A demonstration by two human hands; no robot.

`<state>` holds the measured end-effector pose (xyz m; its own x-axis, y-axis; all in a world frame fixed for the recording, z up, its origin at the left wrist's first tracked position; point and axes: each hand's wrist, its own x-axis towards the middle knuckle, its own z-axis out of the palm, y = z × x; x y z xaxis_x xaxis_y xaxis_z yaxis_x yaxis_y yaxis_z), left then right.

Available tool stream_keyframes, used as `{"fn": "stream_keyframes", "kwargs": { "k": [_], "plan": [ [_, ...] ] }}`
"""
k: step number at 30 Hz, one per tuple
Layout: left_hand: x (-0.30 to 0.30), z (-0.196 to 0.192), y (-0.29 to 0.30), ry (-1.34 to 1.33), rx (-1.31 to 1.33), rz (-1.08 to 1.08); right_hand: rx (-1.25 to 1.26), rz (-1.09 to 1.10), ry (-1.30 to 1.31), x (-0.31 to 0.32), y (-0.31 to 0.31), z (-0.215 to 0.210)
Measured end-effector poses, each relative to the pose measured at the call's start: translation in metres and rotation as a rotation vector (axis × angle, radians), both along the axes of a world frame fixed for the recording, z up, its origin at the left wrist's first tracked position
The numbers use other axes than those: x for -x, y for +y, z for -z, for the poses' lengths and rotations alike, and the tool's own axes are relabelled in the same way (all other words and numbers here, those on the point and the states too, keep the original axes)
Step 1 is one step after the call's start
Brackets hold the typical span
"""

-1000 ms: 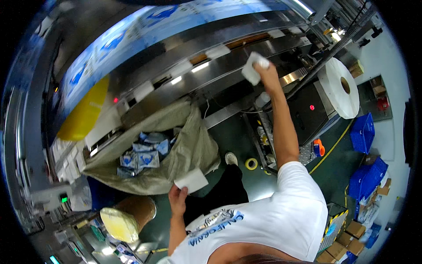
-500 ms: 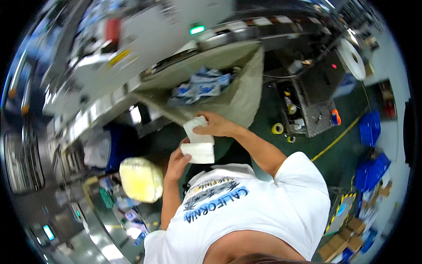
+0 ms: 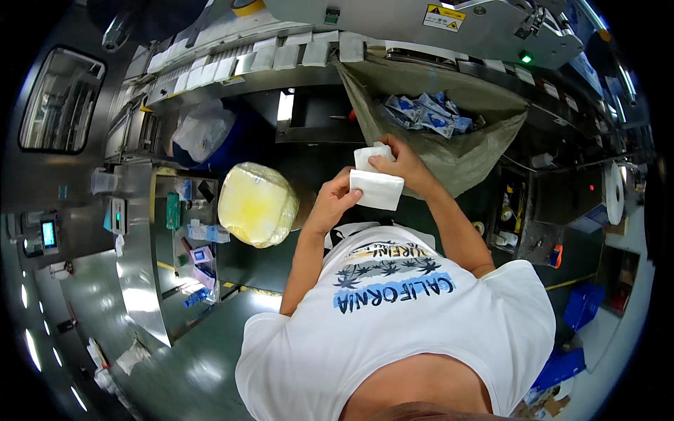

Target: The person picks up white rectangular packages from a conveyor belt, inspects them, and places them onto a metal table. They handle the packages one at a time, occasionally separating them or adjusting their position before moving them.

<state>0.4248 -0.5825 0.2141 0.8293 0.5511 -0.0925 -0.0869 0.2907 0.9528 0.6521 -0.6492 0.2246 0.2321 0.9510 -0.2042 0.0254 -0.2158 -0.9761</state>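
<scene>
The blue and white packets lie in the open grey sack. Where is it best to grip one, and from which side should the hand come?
Probably from above, through the sack's open mouth, since its cloth walls close the other sides. The blue and white packets lie flat and heaped, so pinch a free edge or corner of a top one. The right hand is nearest, but both it and the left hand hold white packs.

The right hand (image 3: 401,163) covers part of the rear white packet (image 3: 370,156); the left hand's (image 3: 331,203) fingertips are hidden behind the front packet (image 3: 378,189). Beyond the packets, the sack (image 3: 449,151) hides the lower layers of blue pouches (image 3: 425,116). Left of the sack, the items on the shelf (image 3: 188,231) are too small to identify.
</scene>
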Motion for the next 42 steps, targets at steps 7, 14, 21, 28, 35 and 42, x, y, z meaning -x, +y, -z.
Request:
{"fn": "stream_keyframes", "kwargs": {
  "k": [7, 14, 21, 28, 35, 42],
  "plan": [
    [-0.003, -0.004, 0.103, -0.005, -0.011, 0.212, -0.039, 0.319, 0.166, -0.004, 0.040, 0.006],
    [-0.007, 0.000, 0.223, 0.158, -0.046, 0.425, -0.128, 0.581, 0.040, 0.026, 0.107, 0.030],
    [0.013, -0.003, 0.238, 0.148, 0.023, 0.481, -0.167, 0.556, 0.389, 0.065, 0.102, 0.028],
    [0.063, 0.010, 0.224, 0.288, 0.027, 0.487, -0.187, 0.613, 0.592, 0.132, 0.091, 0.076],
    [0.084, 0.005, 0.237, 0.310, -0.042, 0.591, -0.111, 0.718, 0.616, 0.162, 0.100, 0.117],
    [0.126, 0.013, 0.335, 0.209, 0.236, 0.310, -0.306, 0.810, 0.681, 0.157, 0.145, 0.141]
  ]
}}
